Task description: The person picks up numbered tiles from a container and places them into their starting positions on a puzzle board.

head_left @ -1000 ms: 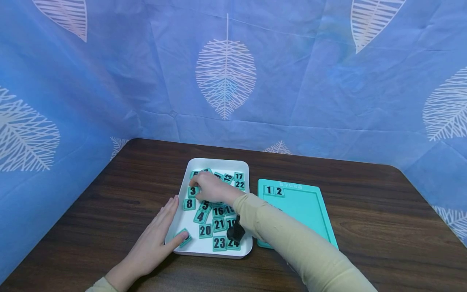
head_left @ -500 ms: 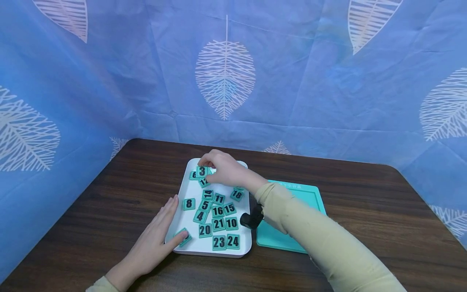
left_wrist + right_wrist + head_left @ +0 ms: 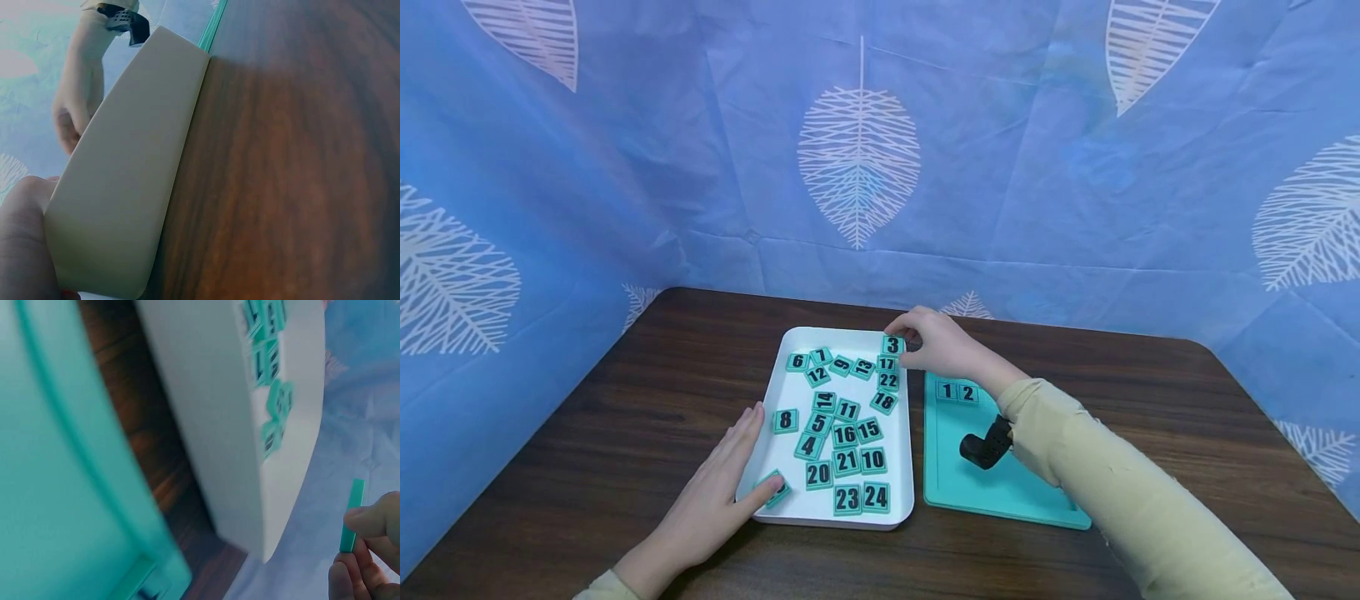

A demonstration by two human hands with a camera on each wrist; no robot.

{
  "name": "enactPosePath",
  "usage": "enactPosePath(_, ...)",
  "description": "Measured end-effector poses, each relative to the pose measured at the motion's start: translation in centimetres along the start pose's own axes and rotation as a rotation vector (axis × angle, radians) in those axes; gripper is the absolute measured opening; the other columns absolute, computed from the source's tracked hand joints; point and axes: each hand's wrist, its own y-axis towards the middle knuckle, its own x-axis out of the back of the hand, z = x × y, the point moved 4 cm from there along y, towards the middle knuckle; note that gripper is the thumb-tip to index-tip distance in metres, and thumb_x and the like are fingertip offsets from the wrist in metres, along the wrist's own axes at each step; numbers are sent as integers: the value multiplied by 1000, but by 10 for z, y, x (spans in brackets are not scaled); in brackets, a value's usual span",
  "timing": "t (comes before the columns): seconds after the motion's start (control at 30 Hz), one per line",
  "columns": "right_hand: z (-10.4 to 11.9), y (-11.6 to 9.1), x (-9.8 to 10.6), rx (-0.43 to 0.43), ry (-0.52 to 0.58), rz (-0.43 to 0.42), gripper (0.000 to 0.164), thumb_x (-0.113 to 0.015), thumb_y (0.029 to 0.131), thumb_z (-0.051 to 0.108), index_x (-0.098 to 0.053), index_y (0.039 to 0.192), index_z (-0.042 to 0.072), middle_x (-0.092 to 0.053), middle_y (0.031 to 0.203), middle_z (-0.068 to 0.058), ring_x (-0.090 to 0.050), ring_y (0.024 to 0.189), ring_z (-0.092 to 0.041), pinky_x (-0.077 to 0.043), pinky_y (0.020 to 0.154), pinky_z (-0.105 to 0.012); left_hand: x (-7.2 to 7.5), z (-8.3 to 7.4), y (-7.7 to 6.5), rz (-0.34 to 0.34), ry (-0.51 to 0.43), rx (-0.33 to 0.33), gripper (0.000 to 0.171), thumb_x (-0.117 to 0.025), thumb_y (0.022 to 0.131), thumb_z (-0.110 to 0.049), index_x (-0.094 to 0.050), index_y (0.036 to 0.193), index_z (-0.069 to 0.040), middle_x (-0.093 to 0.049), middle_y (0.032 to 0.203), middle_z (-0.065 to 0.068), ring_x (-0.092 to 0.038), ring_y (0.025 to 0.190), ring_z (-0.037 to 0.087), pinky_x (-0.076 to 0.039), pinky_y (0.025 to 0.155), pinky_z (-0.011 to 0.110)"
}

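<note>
My right hand [image 3: 942, 342] pinches a teal number tile marked 3 [image 3: 892, 345], held above the far right corner of the white tray [image 3: 797, 458]. The right wrist view shows that tile [image 3: 352, 515] edge-on between thumb and fingers. Along the tray's near left side lies my left hand [image 3: 711, 496], fingers straight against the outer wall. Its thumb reaches over the rim onto a tile [image 3: 779, 495] whose number is partly covered. Several other tiles lie scattered in the tray, such as 8 [image 3: 786, 421] and 24 [image 3: 876, 497].
Right of the tray lies a teal board [image 3: 1000, 500] with a raised rim. Tiles 1 [image 3: 947, 392] and 2 [image 3: 968, 394] sit side by side at its upper left. Both stand on a dark wooden table [image 3: 700, 350]; a blue leaf-patterned cloth [image 3: 962, 208] hangs behind.
My right hand has picked tile 3 up from the tray's left side and carried it rightward to the far right corner. My left hand has stayed in place.
</note>
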Motion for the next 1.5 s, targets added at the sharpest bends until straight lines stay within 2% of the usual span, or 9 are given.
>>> enactPosePath(0.57, -58, -39, 8, -102, 7, -32, 33, -64, 84, 3, -61, 117, 2, -55, 111, -12, -51, 94, -27, -46, 78, -39, -1, 0, 0, -2, -3, -6, 82, -53, 93, -53, -16, 154, -13, -16, 158, 7, -15, 144, 29, -21, 108, 59)
enactPosePath(0.9, -89, -61, 6, -146, 1, -23, 28, -63, 84, 2, -62, 112, 0, -54, 106, -13, -51, 92, -28, -45, 77, -39, -1, 1, 0, -5, -5, -8, 82, -54, 93, -53, -16, 154, -14, -17, 158, 7, -15, 144, 29, -21, 108, 60)
enactPosePath(1.5, -113, -80, 2, -203, 41, 35, 27, -62, 81, -3, -61, 108, -1, -54, 100, -11, -46, 85, -25, -42, 71, -37, -1, 1, 0, 2, -6, 4, 82, -53, 93, -54, -16, 154, -14, -16, 159, 6, -15, 144, 29, -21, 108, 60)
